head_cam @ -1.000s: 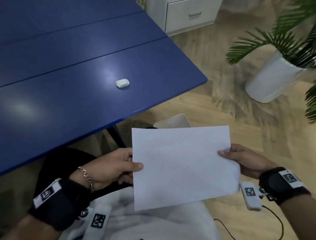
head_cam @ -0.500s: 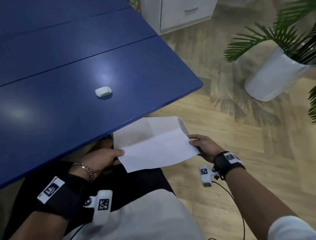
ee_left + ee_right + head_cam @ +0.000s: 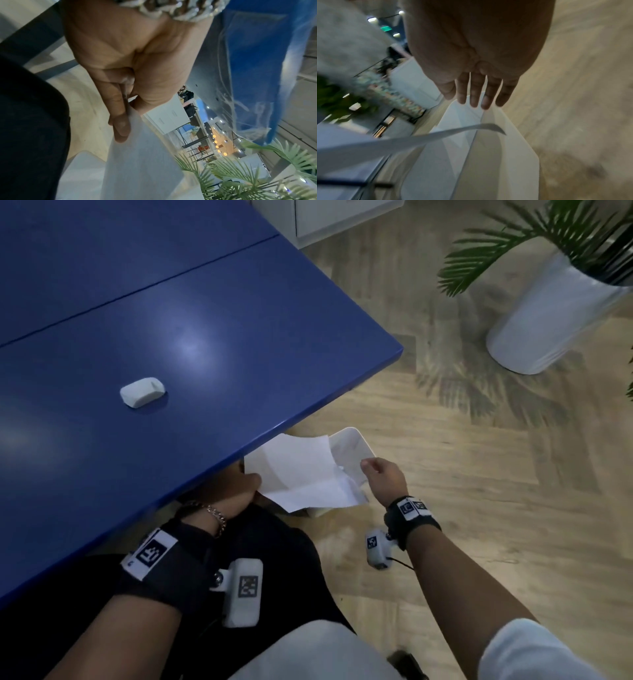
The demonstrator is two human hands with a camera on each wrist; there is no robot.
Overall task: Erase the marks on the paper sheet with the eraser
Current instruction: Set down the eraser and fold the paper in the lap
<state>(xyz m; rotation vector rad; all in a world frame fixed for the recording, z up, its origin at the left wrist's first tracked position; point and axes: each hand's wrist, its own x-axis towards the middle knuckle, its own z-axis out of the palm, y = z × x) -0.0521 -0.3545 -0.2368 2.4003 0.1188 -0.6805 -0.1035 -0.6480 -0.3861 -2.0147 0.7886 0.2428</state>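
Observation:
The white paper sheet [image 3: 301,474] hangs creased below the blue table's near edge, above a white bin [image 3: 354,445]. My left hand [image 3: 239,489] pinches the sheet's left edge; in the left wrist view the thumb and fingers [image 3: 120,121] clamp the paper [image 3: 140,162]. My right hand [image 3: 378,474] hovers just right of the sheet, off it. In the right wrist view its fingers [image 3: 476,93] are straight and hold nothing, with the paper's edge [image 3: 402,143] and the bin [image 3: 488,162] below. The white eraser [image 3: 142,391] lies alone on the table.
The blue table [image 3: 239,320] fills the upper left and hides part of the sheet and my left hand. A potted palm in a white pot [image 3: 548,313] stands on the wooden floor at right. A white drawer cabinet [image 3: 329,217] sits behind the table.
The sheet has dropped from in front of me to under the table edge over the bin and is now creased. My right hand has let go of it; the left still pinches it.

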